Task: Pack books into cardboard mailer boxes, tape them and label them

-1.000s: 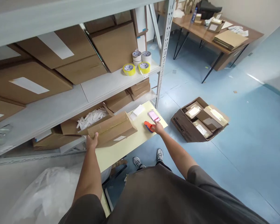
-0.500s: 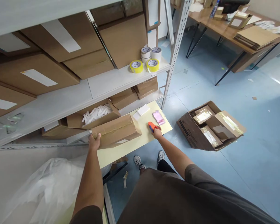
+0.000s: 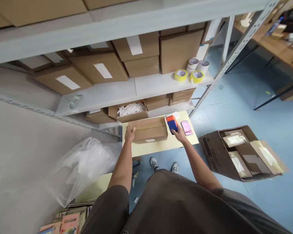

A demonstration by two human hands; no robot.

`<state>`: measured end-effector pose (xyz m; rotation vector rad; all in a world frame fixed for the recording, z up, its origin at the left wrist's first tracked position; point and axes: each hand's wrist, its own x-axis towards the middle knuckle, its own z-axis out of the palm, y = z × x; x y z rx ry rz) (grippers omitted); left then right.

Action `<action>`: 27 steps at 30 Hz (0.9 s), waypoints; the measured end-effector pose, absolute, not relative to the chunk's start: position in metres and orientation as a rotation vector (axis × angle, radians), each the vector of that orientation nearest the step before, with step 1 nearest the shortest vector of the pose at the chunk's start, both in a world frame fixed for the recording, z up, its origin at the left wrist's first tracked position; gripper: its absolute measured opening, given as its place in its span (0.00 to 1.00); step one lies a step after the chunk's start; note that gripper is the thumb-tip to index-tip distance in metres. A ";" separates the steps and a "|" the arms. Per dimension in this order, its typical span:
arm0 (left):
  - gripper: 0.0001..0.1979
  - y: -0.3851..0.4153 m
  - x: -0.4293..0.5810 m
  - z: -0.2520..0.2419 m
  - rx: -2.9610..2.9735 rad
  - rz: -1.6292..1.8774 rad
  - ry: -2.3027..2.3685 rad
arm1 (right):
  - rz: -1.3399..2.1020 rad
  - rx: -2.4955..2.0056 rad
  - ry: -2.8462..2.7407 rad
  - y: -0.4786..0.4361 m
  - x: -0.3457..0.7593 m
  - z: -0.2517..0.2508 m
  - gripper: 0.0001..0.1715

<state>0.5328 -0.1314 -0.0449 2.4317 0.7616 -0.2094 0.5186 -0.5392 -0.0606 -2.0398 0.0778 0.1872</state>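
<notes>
A long cardboard box (image 3: 148, 131) lies on the pale yellow table (image 3: 146, 150), with tape along its top seam and a white label on the near side. My left hand (image 3: 130, 133) grips its left end, thumb on top. In my right hand (image 3: 180, 132) is an orange and blue tape dispenser (image 3: 172, 125), close to the box's right end; its roll of tape is hidden from me. Right of that hand lies a phone with a pink screen (image 3: 186, 128). Some white paper (image 3: 176, 115) shows behind the dispenser.
Shelving behind the table holds cardboard boxes, yellow tape rolls (image 3: 180, 75), white tape rolls (image 3: 203, 66) and an open box of white pieces (image 3: 130, 110). On the floor at right stands a large open carton (image 3: 212, 152) with smaller boxes inside. Clear plastic sheeting (image 3: 88, 159) bulges at left.
My view has turned left. The tape dispenser has come up and turned, its blue side now showing, nearer the box's right end. My left hand stays on the box's left end.
</notes>
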 end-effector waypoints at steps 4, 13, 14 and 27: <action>0.38 -0.134 0.527 -0.047 2.434 -0.207 0.763 | 0.309 -1.901 -0.206 -0.469 0.543 0.011 0.32; 0.39 -0.136 0.519 -0.052 2.285 -0.224 0.729 | 0.698 -2.109 -0.419 -0.396 0.592 0.030 0.37; 0.39 -0.135 0.518 -0.051 2.248 -0.199 0.723 | 0.709 -2.114 -0.425 -0.398 0.593 0.028 0.36; 0.22 -0.162 0.534 -0.035 1.555 -0.223 0.340 | 0.698 -2.004 -0.416 -0.417 0.577 0.032 0.37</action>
